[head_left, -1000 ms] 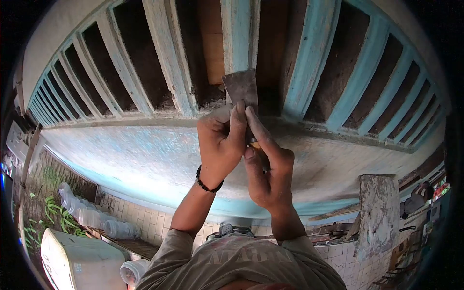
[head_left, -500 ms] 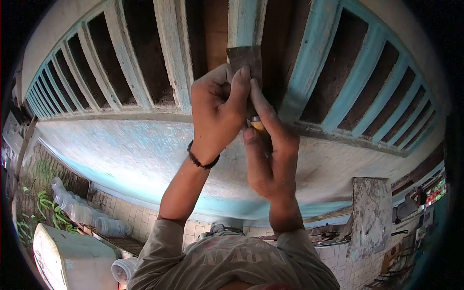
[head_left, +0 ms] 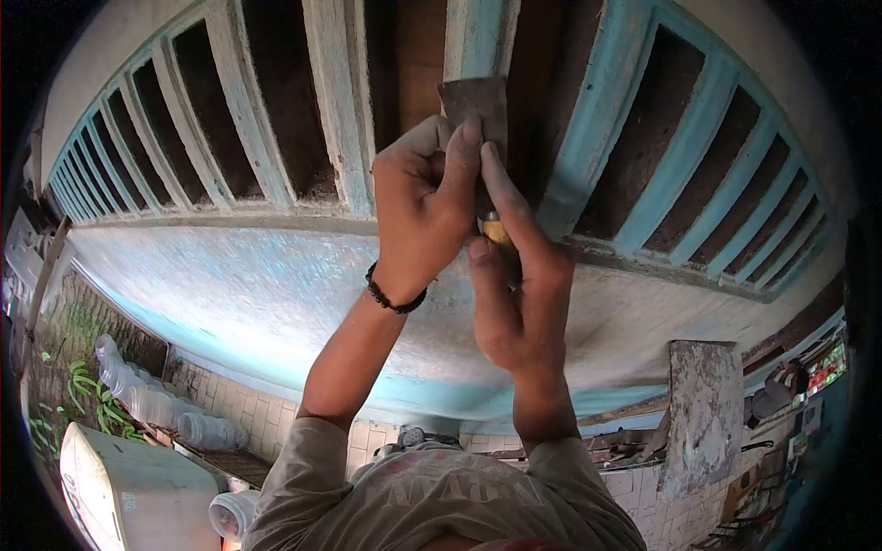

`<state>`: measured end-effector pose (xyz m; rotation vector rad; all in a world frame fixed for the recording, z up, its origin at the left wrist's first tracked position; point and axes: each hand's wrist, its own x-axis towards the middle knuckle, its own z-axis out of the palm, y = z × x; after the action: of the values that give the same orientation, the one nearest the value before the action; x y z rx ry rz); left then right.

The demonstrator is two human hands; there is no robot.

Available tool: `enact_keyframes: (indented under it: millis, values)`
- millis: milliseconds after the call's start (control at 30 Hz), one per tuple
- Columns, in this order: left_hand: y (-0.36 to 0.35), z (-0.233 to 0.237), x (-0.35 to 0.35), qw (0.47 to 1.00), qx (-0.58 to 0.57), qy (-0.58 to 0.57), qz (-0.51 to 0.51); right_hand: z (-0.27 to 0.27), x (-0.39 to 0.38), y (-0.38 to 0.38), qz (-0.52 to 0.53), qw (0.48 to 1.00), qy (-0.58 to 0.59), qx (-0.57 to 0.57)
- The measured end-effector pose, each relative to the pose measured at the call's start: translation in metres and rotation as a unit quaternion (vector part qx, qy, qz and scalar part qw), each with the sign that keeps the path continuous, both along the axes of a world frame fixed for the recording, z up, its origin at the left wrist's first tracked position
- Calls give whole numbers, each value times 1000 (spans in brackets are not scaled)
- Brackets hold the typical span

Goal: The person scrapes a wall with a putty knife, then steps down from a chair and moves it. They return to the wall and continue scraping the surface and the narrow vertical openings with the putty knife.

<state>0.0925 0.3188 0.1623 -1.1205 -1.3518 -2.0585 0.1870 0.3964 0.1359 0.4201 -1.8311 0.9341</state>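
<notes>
A scraper with a flat grey metal blade (head_left: pixel 476 99) lies against a blue, worn-painted wooden bar (head_left: pixel 480 41) of the window grille. My right hand (head_left: pixel 525 275) is wrapped round its yellowish handle (head_left: pixel 496 230), the index finger stretched along the blade. My left hand (head_left: pixel 424 188) pinches the blade from the left, thumb on its face and the other fingers curled behind. A dark beaded bracelet (head_left: pixel 395 296) circles my left wrist. Dust whitens the fingertips of both hands.
More slats (head_left: pixel 335 101) with flaking paint run left and right above a ledge. Below is a scuffed pale blue wall (head_left: pixel 276 275). Clear plastic jars (head_left: pixel 207 430) and a large white container (head_left: pixel 147 487) stand lower left; a weathered board (head_left: pixel 703 413) leans lower right.
Both hands and the scraper have shifted slightly right and up along the bar, and the blade is a little more tilted. The grip is unchanged.
</notes>
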Motion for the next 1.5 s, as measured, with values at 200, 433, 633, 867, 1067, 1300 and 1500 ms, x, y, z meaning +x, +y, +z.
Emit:
enact_keyframes:
  millis: [200,433,633,867,1067,1300,1500]
  values:
    - [-3,28,-11,999,-8,1,-40,19,-4,3,11,1000,-4,12]
    - [1,24,-7,999,17,-7,-45,17,-1,0,30,999,-15,-2]
    - [0,41,-15,998,15,18,-64,37,-5,3,33,998,31,52]
    - [-1,53,-20,998,32,21,-59,40,-3,-2,98,994,-25,-30]
    - [1,45,-26,997,45,52,-32,34,-4,-14,148,984,-32,-98]
    - [-1,71,-14,996,61,26,-67,40,-8,-11,143,984,-26,-99]
    - [6,64,-25,997,60,46,-22,46,-13,-12,126,988,-7,-90]
